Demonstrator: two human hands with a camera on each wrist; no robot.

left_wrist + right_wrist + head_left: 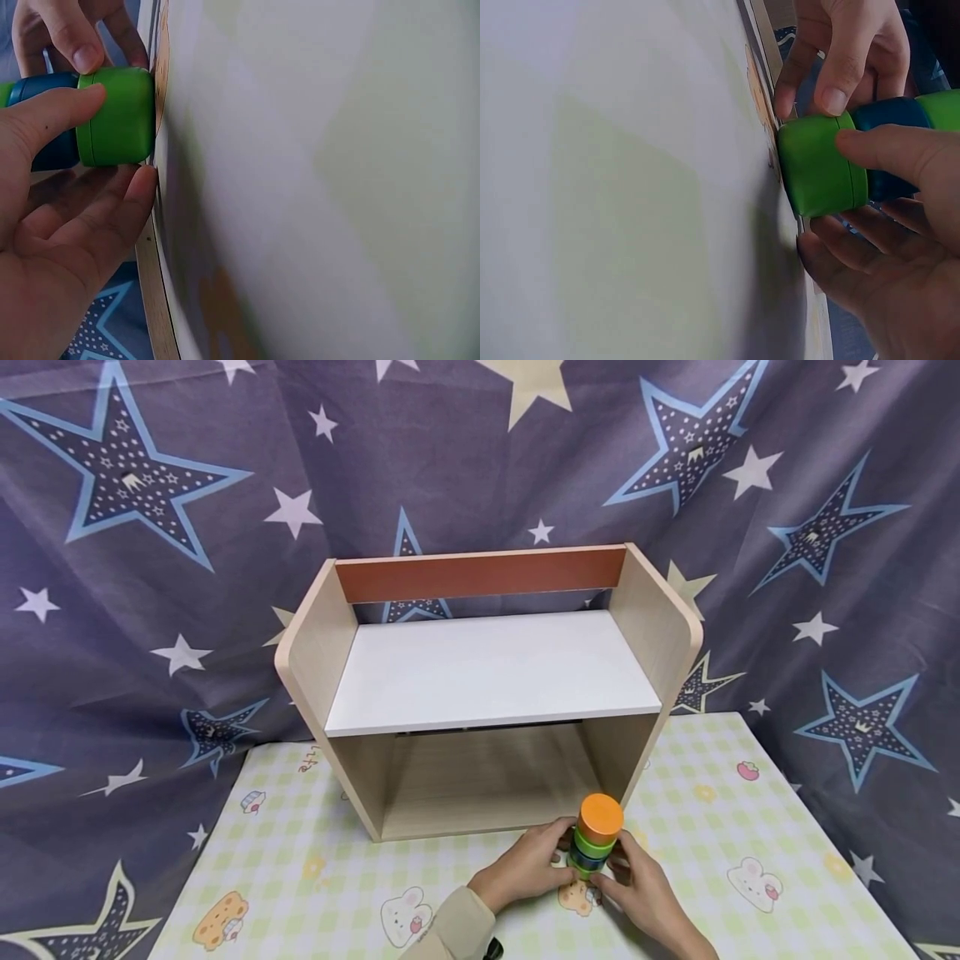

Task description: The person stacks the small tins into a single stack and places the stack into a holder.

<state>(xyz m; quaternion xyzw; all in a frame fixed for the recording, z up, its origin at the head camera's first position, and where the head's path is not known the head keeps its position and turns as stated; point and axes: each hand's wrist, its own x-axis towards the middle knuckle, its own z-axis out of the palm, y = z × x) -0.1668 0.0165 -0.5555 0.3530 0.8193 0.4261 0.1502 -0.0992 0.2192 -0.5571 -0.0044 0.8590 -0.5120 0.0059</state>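
A stack of round pieces, green at the bottom, then dark blue, green and an orange top, stands upright on the tablecloth in front of the shelf unit. My left hand holds it from the left, thumb on the front and fingers behind. From the other side my right hand holds it too, its thumb low on the stack. Close up in the left wrist view, the green bottom piece sits right at the cloth between both hands. The right wrist view shows my right thumb across the green-blue joint.
Behind the hands stands a wooden shelf unit with a white upper shelf and a brown back rail. A checked tablecloth with cartoon prints covers the table. A star-patterned curtain hangs behind and around it.
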